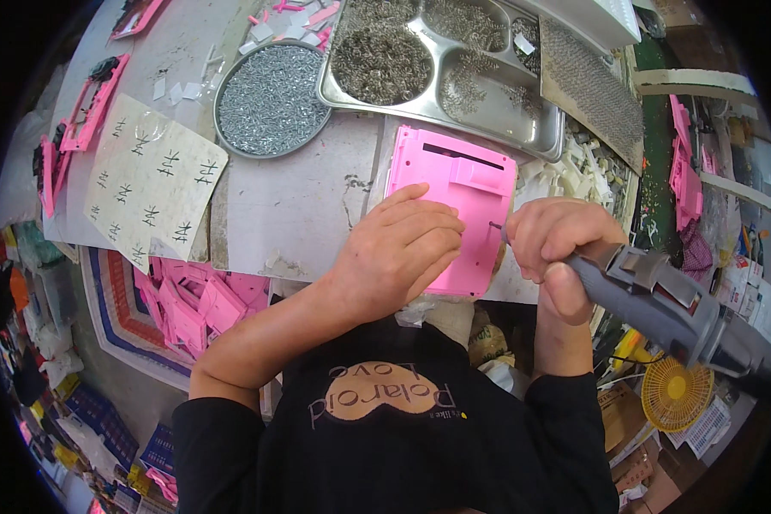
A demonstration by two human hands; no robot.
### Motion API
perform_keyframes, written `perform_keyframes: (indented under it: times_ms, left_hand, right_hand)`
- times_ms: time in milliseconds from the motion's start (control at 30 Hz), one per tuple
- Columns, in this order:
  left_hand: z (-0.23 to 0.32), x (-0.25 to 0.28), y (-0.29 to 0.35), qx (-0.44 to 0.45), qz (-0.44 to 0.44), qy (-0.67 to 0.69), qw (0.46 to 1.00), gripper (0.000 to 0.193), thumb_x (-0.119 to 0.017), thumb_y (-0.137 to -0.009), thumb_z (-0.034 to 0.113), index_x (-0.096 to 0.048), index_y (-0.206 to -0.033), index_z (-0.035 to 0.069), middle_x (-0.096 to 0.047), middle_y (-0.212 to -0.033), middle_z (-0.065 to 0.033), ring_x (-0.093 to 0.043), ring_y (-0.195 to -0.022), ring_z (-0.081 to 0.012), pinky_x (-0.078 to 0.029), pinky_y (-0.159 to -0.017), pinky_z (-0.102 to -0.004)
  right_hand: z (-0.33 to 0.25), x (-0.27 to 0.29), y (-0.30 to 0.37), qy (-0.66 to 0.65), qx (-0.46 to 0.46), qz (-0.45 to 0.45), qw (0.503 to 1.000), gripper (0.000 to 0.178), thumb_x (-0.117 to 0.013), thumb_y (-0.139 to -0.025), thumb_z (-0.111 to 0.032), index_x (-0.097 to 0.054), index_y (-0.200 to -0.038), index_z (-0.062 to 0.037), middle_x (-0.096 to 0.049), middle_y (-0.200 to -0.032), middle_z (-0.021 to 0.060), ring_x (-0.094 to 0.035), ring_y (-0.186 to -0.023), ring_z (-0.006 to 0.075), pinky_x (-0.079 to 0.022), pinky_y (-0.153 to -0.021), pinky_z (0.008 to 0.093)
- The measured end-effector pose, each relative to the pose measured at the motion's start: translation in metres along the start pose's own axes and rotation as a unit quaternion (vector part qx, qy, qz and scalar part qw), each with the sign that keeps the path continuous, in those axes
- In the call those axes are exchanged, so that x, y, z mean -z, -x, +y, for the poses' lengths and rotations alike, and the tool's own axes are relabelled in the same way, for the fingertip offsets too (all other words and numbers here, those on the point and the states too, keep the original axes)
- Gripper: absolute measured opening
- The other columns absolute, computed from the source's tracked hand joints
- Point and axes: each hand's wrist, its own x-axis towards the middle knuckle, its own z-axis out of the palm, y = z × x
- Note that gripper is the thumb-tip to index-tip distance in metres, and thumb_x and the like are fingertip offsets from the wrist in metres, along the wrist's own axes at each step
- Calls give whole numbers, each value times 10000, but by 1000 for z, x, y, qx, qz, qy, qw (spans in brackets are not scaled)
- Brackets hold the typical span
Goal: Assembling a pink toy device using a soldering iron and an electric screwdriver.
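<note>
Screwdriver (660, 300) tip behind right hand (557, 244).

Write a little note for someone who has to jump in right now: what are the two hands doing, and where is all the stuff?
Left hand: flat on the pink plastic panel, pinning it to the table.
Right hand: gripping the grey electric screwdriver, tip at the panel's right edge.
Supplies: round dish of screws and metal tray of springs behind the panel; more pink parts in a pile at lower left.
Done: cannot tell how many screws are in.
Left: probably finish this screw.
</note>
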Motion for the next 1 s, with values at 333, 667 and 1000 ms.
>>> perform_keyframes:
  times_ms: [333, 667, 1000]
  left_hand:
    - [-1, 10, 5, 15, 82, 53, 995, 172, -787, -815, 50, -720, -968, 95, -756, -965, -25, -734, -966, -193, -316, -1182, -542]
    - [-12, 29, 7, 9, 119, 46, 992, 169, -795, -792, 16, -710, -910, 103, -765, -953, -40, -742, -929, -195, -291, -1190, -542]
    - [-18, 43, 1, -11, 148, -28, 989, 180, -831, -750, 48, -709, -870, 105, -742, -908, -20, -736, -884, -189, -309, -1178, -549]
  right_hand:
    - [-35, -30, -34, -108, 40, -39, 993, 238, -716, -911, -293, -558, -1006, -142, -576, -611, -65, -523, -470, 77, -402, -484, 248]
    - [-25, -46, -55, -118, 39, -67, 990, 239, -714, -908, -283, -546, -994, -137, -587, -627, -55, -534, -481, 80, -422, -508, 249]
    - [-20, -57, -70, -119, 33, -68, 990, 214, -678, -926, -274, -541, -1022, -140, -574, -632, -49, -533, -494, 82, -412, -530, 250]
